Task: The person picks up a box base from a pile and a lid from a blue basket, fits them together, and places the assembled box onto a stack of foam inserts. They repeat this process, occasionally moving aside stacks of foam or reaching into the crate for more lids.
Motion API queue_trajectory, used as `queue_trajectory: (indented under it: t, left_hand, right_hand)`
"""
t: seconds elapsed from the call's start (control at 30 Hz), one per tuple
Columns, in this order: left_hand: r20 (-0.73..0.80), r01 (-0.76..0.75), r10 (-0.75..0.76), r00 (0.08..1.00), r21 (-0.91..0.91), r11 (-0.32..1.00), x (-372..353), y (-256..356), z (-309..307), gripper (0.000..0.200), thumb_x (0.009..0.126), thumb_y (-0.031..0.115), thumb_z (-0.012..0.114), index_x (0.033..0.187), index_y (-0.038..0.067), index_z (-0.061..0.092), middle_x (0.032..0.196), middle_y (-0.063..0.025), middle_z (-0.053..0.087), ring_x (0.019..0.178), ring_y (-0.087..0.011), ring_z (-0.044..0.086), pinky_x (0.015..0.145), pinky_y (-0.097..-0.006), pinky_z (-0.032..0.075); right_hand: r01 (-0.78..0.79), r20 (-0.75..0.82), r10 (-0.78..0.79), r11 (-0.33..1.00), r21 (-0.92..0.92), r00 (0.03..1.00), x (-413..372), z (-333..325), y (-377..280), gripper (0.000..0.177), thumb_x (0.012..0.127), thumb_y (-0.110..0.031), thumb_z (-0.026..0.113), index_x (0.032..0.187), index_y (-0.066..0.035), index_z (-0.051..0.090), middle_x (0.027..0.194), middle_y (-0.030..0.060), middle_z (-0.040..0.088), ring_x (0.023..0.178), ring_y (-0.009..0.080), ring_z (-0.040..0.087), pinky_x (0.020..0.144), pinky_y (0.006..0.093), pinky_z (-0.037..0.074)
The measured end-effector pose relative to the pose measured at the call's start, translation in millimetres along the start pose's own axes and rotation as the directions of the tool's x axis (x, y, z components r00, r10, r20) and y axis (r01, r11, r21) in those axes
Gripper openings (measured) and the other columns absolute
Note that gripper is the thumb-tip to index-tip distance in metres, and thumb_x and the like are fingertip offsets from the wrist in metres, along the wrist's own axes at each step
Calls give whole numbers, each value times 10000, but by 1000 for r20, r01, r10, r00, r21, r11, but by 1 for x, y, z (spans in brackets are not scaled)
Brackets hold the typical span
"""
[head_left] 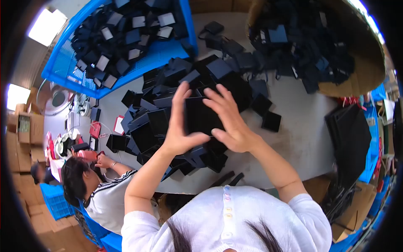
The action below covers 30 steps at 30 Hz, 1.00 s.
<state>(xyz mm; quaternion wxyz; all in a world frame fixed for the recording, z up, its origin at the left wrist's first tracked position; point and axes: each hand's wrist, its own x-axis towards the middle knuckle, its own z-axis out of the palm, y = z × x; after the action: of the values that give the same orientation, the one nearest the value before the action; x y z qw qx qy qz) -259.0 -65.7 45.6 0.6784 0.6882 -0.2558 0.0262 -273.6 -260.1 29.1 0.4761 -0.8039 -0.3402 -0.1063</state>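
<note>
A black box, slightly blurred, sits between my two hands above the pile. My left hand lies along its left side, fingers pointing up and thumb across its lower edge. On the other side my right hand grips it, fingers spread over its upper right part and thumb near the bottom edge. Beneath and around them spreads a heap of dark open boxes and lids. Part of the heap is hidden by my hands.
A blue crate with dark box pieces stands at the back left. A large carton full of dark pieces is at the back right. Loose boxes lie right of the heap. Another person works at the left.
</note>
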Motion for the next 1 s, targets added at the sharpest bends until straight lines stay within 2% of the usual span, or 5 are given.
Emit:
queue_trajectory:
  t: [0.17,0.4,0.5,0.7,1.0]
  left_hand:
    - [-121,483,-592,797,-460,745,-22,-10,-6,490,932,92,518,1405,63,395,1403,-104,455,1253,-211,464,1045,-315,368]
    - [423,399,-309,852,-141,906,-62,20,-20,542,811,161,693,1289,46,466,1375,-212,470,1281,-316,454,1067,-407,325]
    - [411,698,-701,583,187,691,-59,48,-6,1080,596,214,897,1463,68,268,1440,-206,388,1309,-310,428,1060,-389,354]
    - [70,421,-582,810,621,661,-40,50,-64,1156,492,120,885,1465,39,267,1465,-169,355,1356,-307,365,1114,-394,291]
    - [299,-166,-261,918,886,433,43,15,1,750,660,151,790,1348,148,493,1405,-158,414,1316,-402,359,1061,-481,331]
  right_hand:
    - [-6,119,0,999,46,993,-10,30,9,765,872,-301,540,1497,-59,170,1543,150,210,1441,374,112,1147,537,1]
    - [-457,-414,592,803,384,692,-12,15,161,539,820,-218,649,1281,-14,457,1298,221,524,1195,323,525,1027,400,397]
    - [-874,31,876,483,-51,482,-5,-15,301,957,749,-413,756,1428,68,283,1435,276,380,1325,339,407,1091,399,326]
    - [-959,426,893,234,-159,147,24,-31,312,1258,623,-590,781,1469,79,133,1542,256,153,1448,319,141,1144,396,211]
    - [-818,349,759,573,46,551,67,-33,272,891,672,-245,821,1421,-59,376,1289,192,541,1187,271,508,989,366,418]
